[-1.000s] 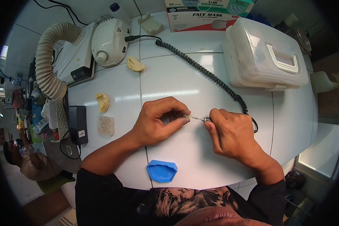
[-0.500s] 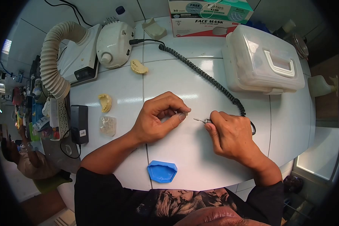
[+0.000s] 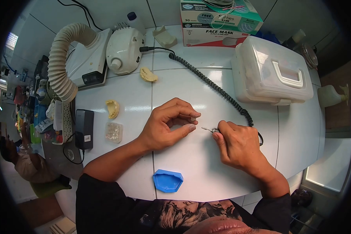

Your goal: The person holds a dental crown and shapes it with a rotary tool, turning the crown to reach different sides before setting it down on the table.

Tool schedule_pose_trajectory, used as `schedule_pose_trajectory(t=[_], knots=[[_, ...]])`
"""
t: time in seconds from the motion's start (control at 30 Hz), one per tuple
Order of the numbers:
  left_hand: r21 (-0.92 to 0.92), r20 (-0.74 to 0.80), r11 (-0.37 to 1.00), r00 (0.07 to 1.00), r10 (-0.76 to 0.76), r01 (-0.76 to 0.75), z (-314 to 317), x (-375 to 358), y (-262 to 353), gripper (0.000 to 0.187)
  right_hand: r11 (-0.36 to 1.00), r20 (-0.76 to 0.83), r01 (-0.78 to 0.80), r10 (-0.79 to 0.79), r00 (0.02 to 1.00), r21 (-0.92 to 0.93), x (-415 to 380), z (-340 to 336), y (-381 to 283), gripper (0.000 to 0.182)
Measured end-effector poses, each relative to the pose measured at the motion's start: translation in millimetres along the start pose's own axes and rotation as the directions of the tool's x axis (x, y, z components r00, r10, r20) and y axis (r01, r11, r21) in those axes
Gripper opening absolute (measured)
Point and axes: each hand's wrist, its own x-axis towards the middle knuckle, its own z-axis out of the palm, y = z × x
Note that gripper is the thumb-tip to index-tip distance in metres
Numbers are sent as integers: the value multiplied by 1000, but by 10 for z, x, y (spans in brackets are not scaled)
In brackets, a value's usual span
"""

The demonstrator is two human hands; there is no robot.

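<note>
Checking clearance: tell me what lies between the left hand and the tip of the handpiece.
In the head view, only bare white tabletop shows between the left hand and the tip of the handpiece.

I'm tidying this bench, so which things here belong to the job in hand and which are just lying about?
In use, it seems:
- small pale piece in the left hand
- handpiece in the right hand
- coiled cord
- white control unit it plugs into

Apparently just lying about:
- face mask box
- lidded plastic case
- blue tray
- two yellow casts
</note>
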Motion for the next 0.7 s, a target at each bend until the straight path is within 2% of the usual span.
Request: schedule_pose_trajectory(t=[0.23, 0.33, 0.43, 0.7], knots=[[-1, 23, 1000, 999, -24, 24, -59, -48, -49, 27, 1000, 2, 0, 0, 1000, 7, -7, -11, -2, 28], [-203, -33, 957, 975, -219, 208, -55, -56, 49, 25, 1000, 11, -7, 7, 1000, 7, -9, -9, -8, 27], [-271, -31, 942, 977, -212, 196, -105, -38, 2, 25, 1000, 10, -8, 7, 1000, 7, -1, -16, -5, 27], [-265, -33, 949, 982, -186, 171, -103, 0, 51, 26, 1000, 0, -5, 5, 1000, 11, 5, -15, -6, 27]])
